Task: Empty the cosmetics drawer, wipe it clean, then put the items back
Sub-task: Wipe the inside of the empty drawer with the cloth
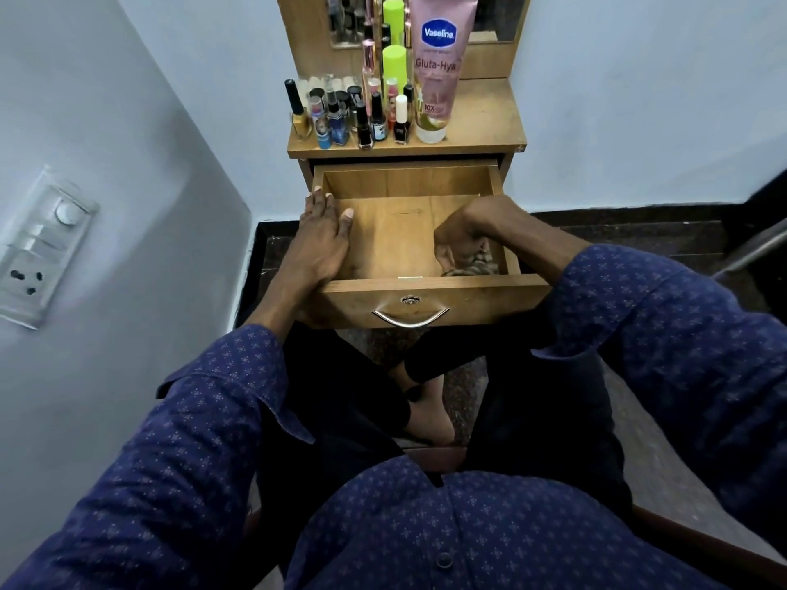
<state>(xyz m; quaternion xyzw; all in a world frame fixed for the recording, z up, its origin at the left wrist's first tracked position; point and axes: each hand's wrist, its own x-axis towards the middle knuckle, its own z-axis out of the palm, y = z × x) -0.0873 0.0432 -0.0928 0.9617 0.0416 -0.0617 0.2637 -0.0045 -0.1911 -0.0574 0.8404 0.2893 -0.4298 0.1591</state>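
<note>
The wooden drawer (404, 232) is pulled out toward me, and its bare floor shows. My left hand (321, 240) rests flat on the drawer's left wall, fingers straight, thumb inside. My right hand (464, 232) is down in the drawer's front right corner, fingers curled round a crumpled brownish cloth (472, 264). The cosmetics stand on the dresser top (489, 134): several nail polish bottles (366, 121), small spray bottles (336, 121), a green-capped bottle (394, 66) and a tall pink Vaseline tube (438, 66).
A mirror (489, 14) rises behind the cosmetics. A grey wall with a switch panel (38, 249) is close on the left. The drawer front has a metal handle (411, 317) and lock. My crossed legs lie under the drawer; a dark floor edge lies to the right.
</note>
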